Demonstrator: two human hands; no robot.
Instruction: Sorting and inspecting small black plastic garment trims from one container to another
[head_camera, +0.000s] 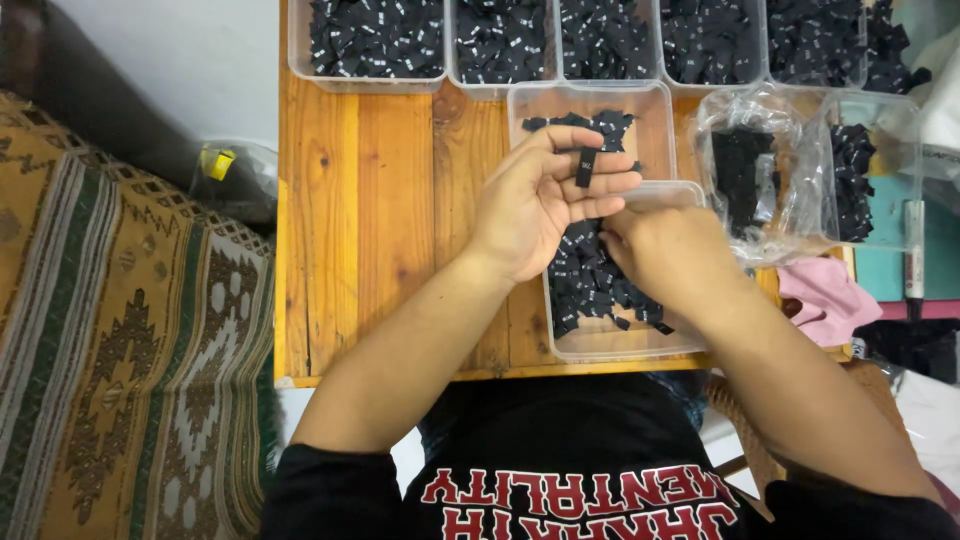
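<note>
Hands at centre: left hand (535, 200) palm-up, fingers half curled, a small black folded label (586, 166) lying across its fingertips; right hand (668, 250) knuckles-up, closed loosely against the left palm, its grasp not visible. Wooden table (380, 220) beneath. Row of clear tubs (365, 78) along the far edge, packed with black labels. Near clear tub (620, 340) under the hands, half full of the same labels; second tub (650, 110) behind it, nearly bare. Crumpled plastic bag (760, 170) to the right. Step judged: sorting single labels, one drawn and held up. Next move would call for a fingertip pinch without dropping it.
</note>
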